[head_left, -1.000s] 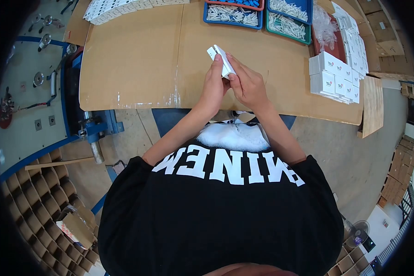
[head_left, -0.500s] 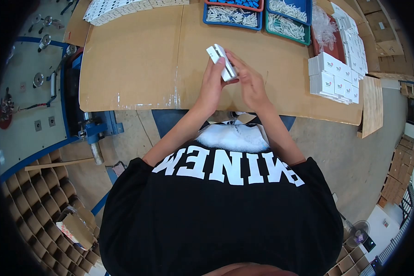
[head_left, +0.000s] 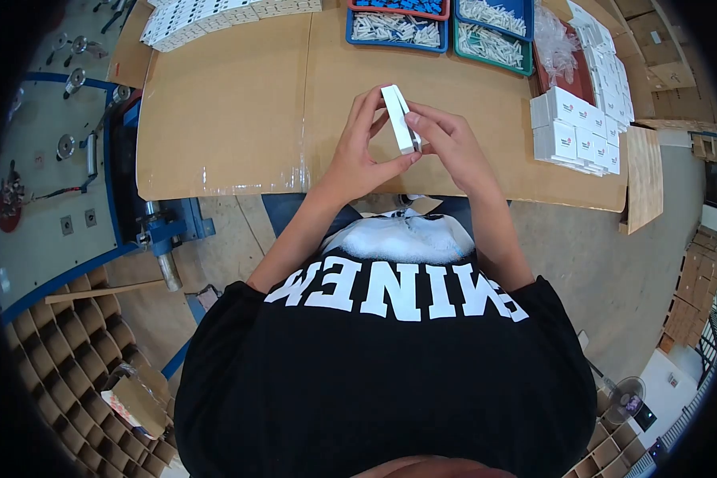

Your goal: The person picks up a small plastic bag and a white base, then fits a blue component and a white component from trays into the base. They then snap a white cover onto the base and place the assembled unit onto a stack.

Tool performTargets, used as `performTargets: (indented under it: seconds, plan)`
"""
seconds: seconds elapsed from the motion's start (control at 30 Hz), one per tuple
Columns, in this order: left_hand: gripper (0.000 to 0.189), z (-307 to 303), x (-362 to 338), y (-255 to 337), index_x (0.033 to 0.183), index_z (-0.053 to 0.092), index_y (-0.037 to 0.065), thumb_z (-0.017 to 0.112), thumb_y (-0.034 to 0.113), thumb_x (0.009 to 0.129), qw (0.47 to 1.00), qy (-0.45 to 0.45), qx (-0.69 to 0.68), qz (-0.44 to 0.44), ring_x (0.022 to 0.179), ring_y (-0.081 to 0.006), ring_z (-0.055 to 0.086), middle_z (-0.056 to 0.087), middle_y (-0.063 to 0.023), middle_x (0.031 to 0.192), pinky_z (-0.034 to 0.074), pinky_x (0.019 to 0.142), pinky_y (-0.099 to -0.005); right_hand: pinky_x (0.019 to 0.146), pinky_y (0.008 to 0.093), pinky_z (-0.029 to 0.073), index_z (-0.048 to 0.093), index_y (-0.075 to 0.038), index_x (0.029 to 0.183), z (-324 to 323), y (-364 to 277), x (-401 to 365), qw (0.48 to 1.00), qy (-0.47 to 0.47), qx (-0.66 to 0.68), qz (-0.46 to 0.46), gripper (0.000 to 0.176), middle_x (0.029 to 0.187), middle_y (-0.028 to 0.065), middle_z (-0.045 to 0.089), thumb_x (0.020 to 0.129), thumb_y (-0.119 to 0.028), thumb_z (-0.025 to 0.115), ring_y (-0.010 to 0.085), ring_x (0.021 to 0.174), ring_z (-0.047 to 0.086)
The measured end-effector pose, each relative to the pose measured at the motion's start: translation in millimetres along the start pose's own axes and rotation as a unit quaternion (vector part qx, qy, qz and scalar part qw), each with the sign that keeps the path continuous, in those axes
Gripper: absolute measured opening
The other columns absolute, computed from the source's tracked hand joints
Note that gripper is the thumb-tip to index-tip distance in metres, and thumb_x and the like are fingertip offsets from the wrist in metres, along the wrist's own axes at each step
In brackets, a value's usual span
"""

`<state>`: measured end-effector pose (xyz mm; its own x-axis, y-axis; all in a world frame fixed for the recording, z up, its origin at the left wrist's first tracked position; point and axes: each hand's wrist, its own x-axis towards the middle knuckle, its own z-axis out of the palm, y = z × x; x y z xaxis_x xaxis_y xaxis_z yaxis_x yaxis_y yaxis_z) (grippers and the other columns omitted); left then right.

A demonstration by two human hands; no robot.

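Note:
A slim white rectangular plastic piece (head_left: 401, 121) is held up over the cardboard-covered table, turned almost edge-on, with a dark gap along its right side. My left hand (head_left: 358, 151) grips it by the ends, fingers at the top and thumb near the bottom. From the right, my right hand (head_left: 454, 147) closes on the same piece, its thumb pressed against the side and the other fingers partly hidden behind.
Blue tray (head_left: 397, 46) and green tray (head_left: 494, 65) hold many small white parts; a red tray (head_left: 402, 11) holds blue ones. White boxes (head_left: 570, 131) are stacked at right beside clear plastic bags (head_left: 556, 48). Rows of white units (head_left: 215, 17) line the back left.
The white piece has turned more upright and edge-on, slightly to the right. My left hand has spread its grip to the ends, and my right thumb now presses on its side.

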<state>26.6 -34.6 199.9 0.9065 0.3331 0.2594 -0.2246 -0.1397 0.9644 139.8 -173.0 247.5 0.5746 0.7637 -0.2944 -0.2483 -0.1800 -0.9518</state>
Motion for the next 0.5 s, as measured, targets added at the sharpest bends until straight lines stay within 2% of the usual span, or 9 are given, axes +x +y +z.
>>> performTargets:
  seconds: [0.17, 0.23, 0.37, 0.47, 0.5]
  plan:
    - [0.099, 1, -1, 1, 0.156, 0.026, 0.005, 0.082, 0.002, 0.074, 0.999, -0.020, -0.027, -0.012, 0.141, -0.0288, 0.039, 0.033, -0.0109, 0.147, 0.039, 0.115, -0.0480, 0.070, 0.0259, 0.052, 0.059, 0.000, 0.138, -4, -2, -2, 1.000, -0.008, -0.010, 0.010, 0.047, 0.098, 0.0040, 0.068, 0.101, -0.028, 0.061, 0.0089, 0.084, 0.060]
    - [0.094, 3, -1, 1, 0.152, 0.032, 0.004, 0.083, 0.009, 0.074, 0.999, -0.002, -0.034, 0.003, 0.138, -0.0291, 0.043, 0.037, -0.0127, 0.145, 0.040, 0.115, -0.0484, 0.070, 0.0264, 0.052, 0.059, 0.000, 0.138, -4, -3, -4, 1.000, -0.009, -0.001, 0.014, 0.046, 0.097, 0.0039, 0.068, 0.101, -0.027, 0.061, 0.0086, 0.084, 0.060]
    - [0.094, 4, 0, 2, 0.152, 0.032, 0.002, 0.083, 0.008, 0.073, 0.999, -0.008, -0.040, -0.005, 0.139, -0.0296, 0.042, 0.037, -0.0131, 0.145, 0.037, 0.117, -0.0478, 0.073, 0.0263, 0.052, 0.058, 0.001, 0.139, -4, -3, -4, 1.000, -0.006, 0.000, 0.015, 0.047, 0.098, 0.0037, 0.068, 0.101, -0.027, 0.060, 0.0089, 0.085, 0.060]
    - [0.098, 4, 2, 0, 0.155, 0.029, 0.006, 0.081, 0.003, 0.072, 1.000, -0.016, -0.009, 0.021, 0.142, -0.0296, 0.038, 0.033, -0.0117, 0.148, 0.036, 0.117, -0.0494, 0.077, 0.0267, 0.052, 0.056, 0.001, 0.141, 2, 7, 0, 1.000, 0.005, -0.018, -0.020, 0.048, 0.099, 0.0045, 0.068, 0.102, -0.028, 0.059, 0.0090, 0.088, 0.060]
    - [0.097, 3, 4, 5, 0.154, 0.031, 0.006, 0.082, 0.003, 0.071, 0.999, -0.021, 0.033, 0.038, 0.142, -0.0298, 0.038, 0.033, -0.0119, 0.147, 0.035, 0.118, -0.0491, 0.077, 0.0270, 0.052, 0.057, 0.001, 0.139, 7, 8, 1, 0.997, 0.041, -0.045, -0.048, 0.048, 0.099, 0.0050, 0.068, 0.102, -0.029, 0.059, 0.0090, 0.088, 0.060]
